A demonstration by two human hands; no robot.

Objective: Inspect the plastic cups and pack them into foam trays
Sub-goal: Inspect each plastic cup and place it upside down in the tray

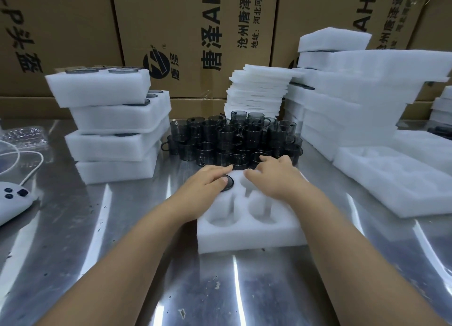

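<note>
Head view, near to far: on the steel table (232,289) in front of me sits the tray (244,240), its two near pockets empty. At its far-left pocket my left hand (208,182) lies over a dark cup (228,183), fingers fairly flat across the top and thumb at the rim, pressing rather than gripping. The cup sits in that pocket, directly under my palm. To do this well I judge I should push straight down until the rim is level with the foam, and turn the cup so its handle finds the slot; forcing it could tear the foam. My right hand (276,178) hovers over the far-right pocket, fingers loosely spread and holding nothing I can see, fingertips at the nearest cups of the pile (232,134); whether they touch I cannot tell. The pile stands just beyond the tray. To its left is a stack (115,120) of filled trays, behind it thin foam sheets (259,88), to the right more foam, and cartons (190,32) along the back.
</note>
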